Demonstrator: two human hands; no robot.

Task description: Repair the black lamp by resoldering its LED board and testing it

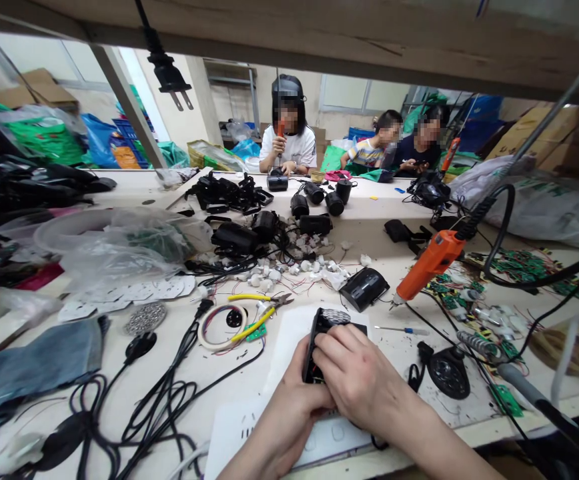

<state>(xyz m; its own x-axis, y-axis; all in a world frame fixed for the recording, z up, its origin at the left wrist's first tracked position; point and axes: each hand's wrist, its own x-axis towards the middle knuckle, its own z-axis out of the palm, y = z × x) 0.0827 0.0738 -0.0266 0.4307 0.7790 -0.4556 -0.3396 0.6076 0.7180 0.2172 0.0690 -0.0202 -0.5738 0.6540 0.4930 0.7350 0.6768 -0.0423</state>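
Observation:
A black plastic housing (313, 337), with its inner side showing and a round faceted lens (336, 315) at its far end, is held tilted above the bench. My left hand (289, 403) wraps around its near left side. Bent fingers of my right hand (357, 373) are pressed together at the housing's opening; what they pinch inside is hidden. Under both hands lies a white power strip (229, 433), and a white sheet (289, 333) extends behind it. Just beyond the housing rests another black casing (364, 289).
An orange electric screwdriver (429, 267) hangs at right, near a thin screwdriver (402, 330). Yellow-handled cutters (254, 327) lie across a tape roll (207, 337). Black cables (159, 400) sprawl leftward; circuit boards (524, 270) lie right. A plug (169, 73) dangles overhead. A co-worker (289, 147) sits opposite.

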